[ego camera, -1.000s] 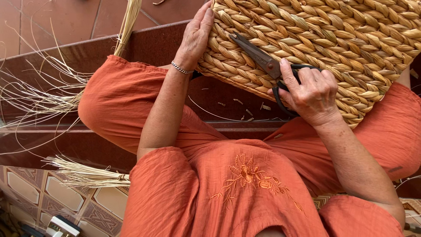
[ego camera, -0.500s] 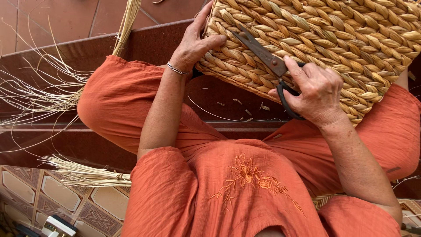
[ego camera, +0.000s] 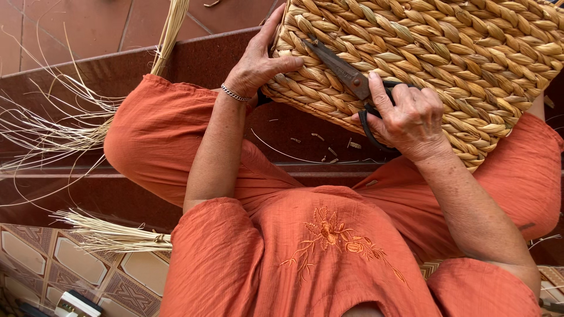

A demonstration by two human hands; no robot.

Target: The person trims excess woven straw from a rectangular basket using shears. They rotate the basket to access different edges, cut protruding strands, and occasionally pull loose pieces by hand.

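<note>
scissors [ego camera: 346, 76] lie flat against the woven basket [ego camera: 446, 53], dark blades pointing up and left, and the right hand [ego camera: 411, 117] has its fingers closed through and around the black handles. the basket rests across the lap on orange trousers [ego camera: 153, 141]. left hand [ego camera: 258, 61] grips the basket's left edge, thumb pressed onto the weave, fingers wrapped behind it, a chain bracelet [ego camera: 235, 94] at the wrist. loose straw strands [ego camera: 53, 129] spread over the red tiled steps [ego camera: 76, 23], a tied bundle [ego camera: 111, 235] lower left.
</note>
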